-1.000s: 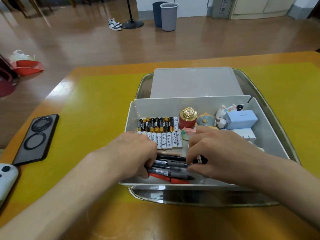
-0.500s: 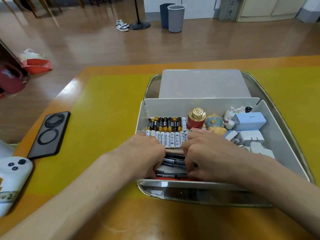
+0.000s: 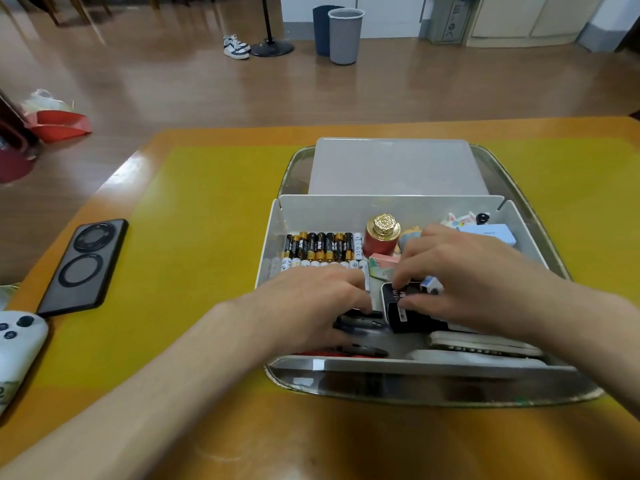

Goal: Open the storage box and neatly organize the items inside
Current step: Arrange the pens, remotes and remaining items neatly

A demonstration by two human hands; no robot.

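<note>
Across the lower half of the frame runs an orange wooden table [image 3: 207, 427] covered by a yellow-green mat [image 3: 207, 220]. Right of centre on it lies a clear, rounded plastic tray [image 3: 433, 389], and on the tray sits the open white rectangular storage box [image 3: 273, 237]; its frosted white lid [image 3: 394, 166] lies flat just behind it.

The left hand [image 3: 311, 303] reaches into the near left part of the box, fingers curled down over a row of black pens [image 3: 360, 322] along the front wall; whether it actually grips them I cannot tell. The right hand [image 3: 460, 275] is just beside it, fingertips and thumb pinching a small black rectangular device with white lettering [image 3: 408, 306] in the middle of the box.

In the box's far left corner two tidy rows of black-and-gold and white cylindrical batteries [image 3: 322, 251] lie side by side. Right of them stands a red round jar with a gold ornate cap [image 3: 381, 235], with a pink-and-green eraser-like block [image 3: 382, 263] in front. A pale blue boxy charger [image 3: 491, 233] and a small white rabbit figurine [image 3: 459, 220] fill the far right corner.

At the left edge of the frame a black phone with ring-marked case [image 3: 83, 265] lies face down on the mat, and a white game controller [image 3: 17, 344] sits below it.
</note>
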